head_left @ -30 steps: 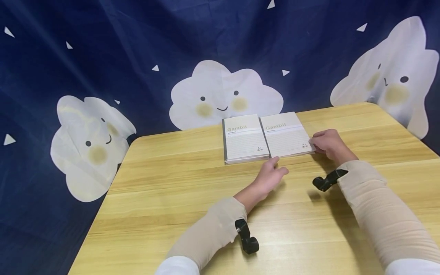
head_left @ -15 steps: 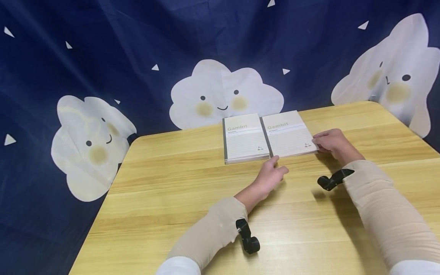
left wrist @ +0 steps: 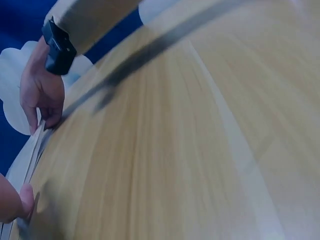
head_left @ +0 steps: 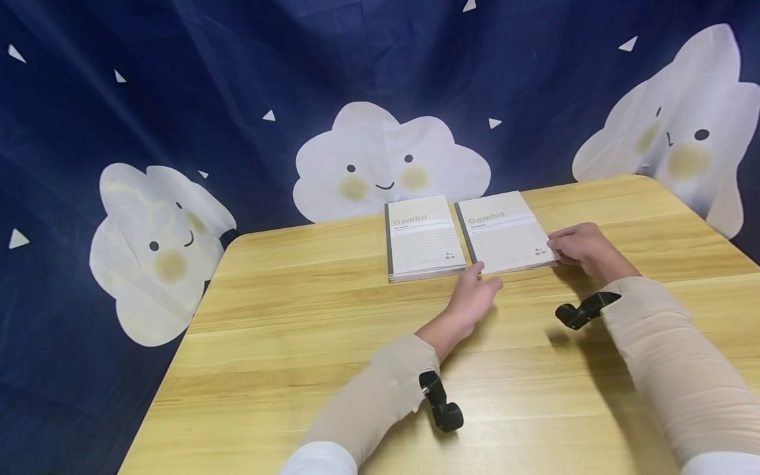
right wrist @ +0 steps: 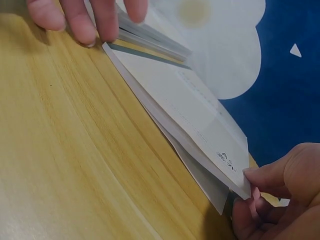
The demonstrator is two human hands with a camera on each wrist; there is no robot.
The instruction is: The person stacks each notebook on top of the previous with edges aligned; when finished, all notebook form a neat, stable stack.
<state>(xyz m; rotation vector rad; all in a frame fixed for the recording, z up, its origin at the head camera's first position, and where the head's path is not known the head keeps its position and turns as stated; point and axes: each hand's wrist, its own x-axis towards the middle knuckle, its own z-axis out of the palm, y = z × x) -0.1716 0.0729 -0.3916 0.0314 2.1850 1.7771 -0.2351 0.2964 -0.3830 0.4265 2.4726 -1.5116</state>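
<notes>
A pale Gambit notebook [head_left: 501, 231] with a dark spine lies at the far side of the wooden table [head_left: 285, 330]. My right hand [head_left: 584, 247] pinches its near right corner between thumb and fingers. In the right wrist view that corner is lifted, and the back cover [right wrist: 210, 190] splays away beneath the pages. At the near left corner is my left hand [head_left: 472, 300], its index finger extended to the notebook's edge and its other fingers loose. To the left lies a small stack of matching notebooks [head_left: 423, 241], with a narrow gap between.
Behind the table's back edge hangs a dark blue curtain [head_left: 249, 53] printed with white smiling clouds [head_left: 386, 155] and small triangles. A black wrist camera [head_left: 442, 402] sticks out from the left sleeve and another camera [head_left: 584, 310] from the right.
The right-hand notebook has slid to the right with my right hand, widening the gap from the stack. My left hand has shifted slightly right, staying by the notebook's near left corner.
</notes>
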